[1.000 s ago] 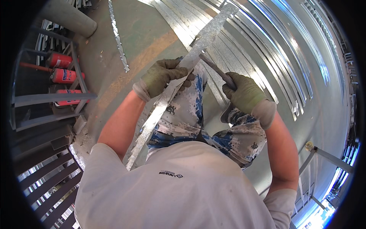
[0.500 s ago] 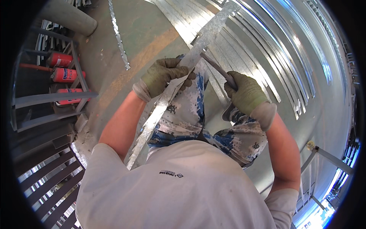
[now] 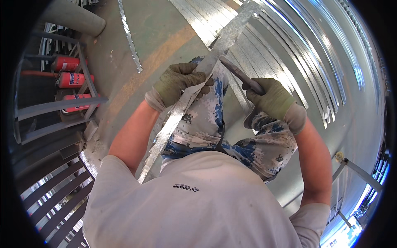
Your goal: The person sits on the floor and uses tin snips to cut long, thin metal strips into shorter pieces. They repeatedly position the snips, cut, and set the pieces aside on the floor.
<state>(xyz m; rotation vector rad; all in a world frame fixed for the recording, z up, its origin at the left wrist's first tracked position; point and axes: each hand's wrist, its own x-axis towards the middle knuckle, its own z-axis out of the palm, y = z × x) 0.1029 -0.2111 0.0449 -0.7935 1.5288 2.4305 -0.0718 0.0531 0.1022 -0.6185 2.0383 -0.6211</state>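
Note:
My left hand [image 3: 177, 84], in an olive work glove, is closed around a long galvanized metal strip [image 3: 169, 124] with a notched lower edge. That strip slants from beside my left side up to the far right, crossing over my camouflage trousers. In my right hand [image 3: 269, 97], also gloved, is a dark, slender metal hand tool [image 3: 240, 74] whose exact kind I cannot make out. The tool's tip meets or nearly meets the strip's right edge, just beyond my left fingers. The right fingers wrap round its near end.
Many long metal strips [image 3: 256, 58] lie side by side on the floor ahead and to the right. A narrow notched strip [image 3: 131, 43] lies at the far left. Three red fire extinguishers [image 3: 71, 80] stand in a grey metal frame [image 3: 62, 108] on the left, below a thick grey pipe [image 3: 78, 18].
My right hand has shifted slightly right and nearer, and the tool now sits at a somewhat different angle. My left hand keeps its hold on the strip, almost unmoved.

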